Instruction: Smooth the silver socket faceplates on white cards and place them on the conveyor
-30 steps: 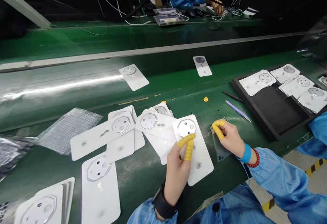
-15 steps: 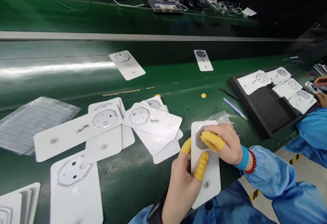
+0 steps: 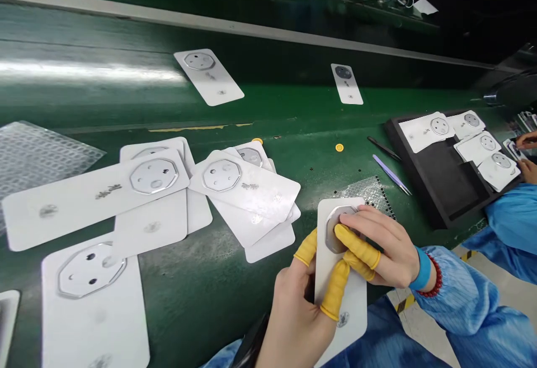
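Observation:
My left hand (image 3: 302, 301), with yellow finger cots, is closed around a white phone back panel (image 3: 338, 295), thumb across its front and fingers on its left edge. The panel stands tilted over the table's front edge, its grey octagonal camera ring (image 3: 334, 229) at the top. My right hand (image 3: 380, 245), also in yellow cots, has thumb and fingers closed together at that ring. Whatever small thing may be between those fingertips is hidden. Just beyond the panel lies a clear sheet with small black dots (image 3: 364, 190), partly covered by the panel and hand.
Several white panels (image 3: 251, 189) overlap at left, beside a bubble-wrap sheet (image 3: 37, 152). Purple tweezers (image 3: 391, 174) and black tweezers (image 3: 384, 148) lie near a black tray (image 3: 436, 175) bearing more panels. A yellow finger cot (image 3: 339, 147) lies mid-table. Another person's hands (image 3: 526, 155) are at far right.
The view has shifted down and to the right. My right hand's fingers have shifted on the camera ring, and a second yellow-capped finger now shows. My left hand keeps its hold on the panel.

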{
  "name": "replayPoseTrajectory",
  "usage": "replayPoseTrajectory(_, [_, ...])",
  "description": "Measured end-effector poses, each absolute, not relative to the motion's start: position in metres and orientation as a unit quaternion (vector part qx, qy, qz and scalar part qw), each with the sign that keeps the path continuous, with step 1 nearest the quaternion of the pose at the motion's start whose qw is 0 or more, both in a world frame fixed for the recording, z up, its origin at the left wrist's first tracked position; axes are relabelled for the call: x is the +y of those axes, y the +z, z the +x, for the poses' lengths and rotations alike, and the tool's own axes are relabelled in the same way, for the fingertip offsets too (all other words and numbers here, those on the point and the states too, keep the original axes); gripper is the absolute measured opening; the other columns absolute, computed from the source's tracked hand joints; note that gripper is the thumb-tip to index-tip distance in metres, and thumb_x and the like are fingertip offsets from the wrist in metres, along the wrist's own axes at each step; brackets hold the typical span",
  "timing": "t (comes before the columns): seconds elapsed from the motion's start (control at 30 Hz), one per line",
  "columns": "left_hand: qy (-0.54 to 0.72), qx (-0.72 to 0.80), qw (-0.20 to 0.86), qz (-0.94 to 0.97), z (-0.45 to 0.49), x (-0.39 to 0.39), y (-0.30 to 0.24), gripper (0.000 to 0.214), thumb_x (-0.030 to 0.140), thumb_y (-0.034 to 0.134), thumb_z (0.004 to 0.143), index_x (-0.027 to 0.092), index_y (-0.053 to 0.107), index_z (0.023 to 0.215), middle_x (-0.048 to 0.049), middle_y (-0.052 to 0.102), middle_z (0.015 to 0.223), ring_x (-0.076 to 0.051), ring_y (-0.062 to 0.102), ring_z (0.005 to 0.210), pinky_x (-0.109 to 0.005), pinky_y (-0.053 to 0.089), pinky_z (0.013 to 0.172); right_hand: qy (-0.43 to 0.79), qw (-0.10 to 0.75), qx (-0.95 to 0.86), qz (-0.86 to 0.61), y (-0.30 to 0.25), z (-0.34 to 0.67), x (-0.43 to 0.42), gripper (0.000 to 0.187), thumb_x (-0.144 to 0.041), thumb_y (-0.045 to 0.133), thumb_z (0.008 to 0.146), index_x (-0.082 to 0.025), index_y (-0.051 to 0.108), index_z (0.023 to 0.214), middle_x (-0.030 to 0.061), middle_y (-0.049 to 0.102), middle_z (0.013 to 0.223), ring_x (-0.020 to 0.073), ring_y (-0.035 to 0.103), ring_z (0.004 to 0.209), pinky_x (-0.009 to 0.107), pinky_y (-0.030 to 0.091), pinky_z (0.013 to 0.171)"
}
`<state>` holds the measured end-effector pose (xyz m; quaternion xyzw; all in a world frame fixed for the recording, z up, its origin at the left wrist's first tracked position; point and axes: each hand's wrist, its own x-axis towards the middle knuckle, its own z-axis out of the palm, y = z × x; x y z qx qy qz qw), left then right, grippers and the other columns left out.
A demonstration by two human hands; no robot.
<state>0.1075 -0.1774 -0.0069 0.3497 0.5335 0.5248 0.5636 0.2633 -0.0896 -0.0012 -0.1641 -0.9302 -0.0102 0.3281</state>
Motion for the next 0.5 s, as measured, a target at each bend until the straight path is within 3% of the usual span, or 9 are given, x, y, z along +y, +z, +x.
replayPoseTrajectory(0.3, [0.521,0.538,0.554,0.363,0.1090,-0.1800,-0.0083,0.039,0.014,0.072,0.073,0.028,0.069,0.109,-0.0001,0.078,0.085,-0.017,0.068,0.057,-0.024,0.056,0.053,-0.005,0.320,-0.933,-0.162,-0.0002,0.2639,-0.0909,0.024,-0.022,0.047,0.093,-0.011,0.066,0.105,0.0158,0.069,0.106,0.0247,0.062,0.106,0.042,0.061,0.086])
replayPoseTrajectory(0.5, [0.529,0.537,0.542,0.372,0.1084,-0.1781,-0.0025,0.047,0.014,0.068,0.077,0.028,0.065,0.121,-0.0013,0.078,0.096,-0.022,0.073,0.077,-0.026,0.059,0.065,-0.008,0.308,-0.939,-0.155,0.0025,0.2680,-0.0904,0.024,-0.018,0.046,0.092,-0.007,0.066,0.102,0.0185,0.067,0.107,0.0254,0.063,0.105,0.041,0.059,0.087])
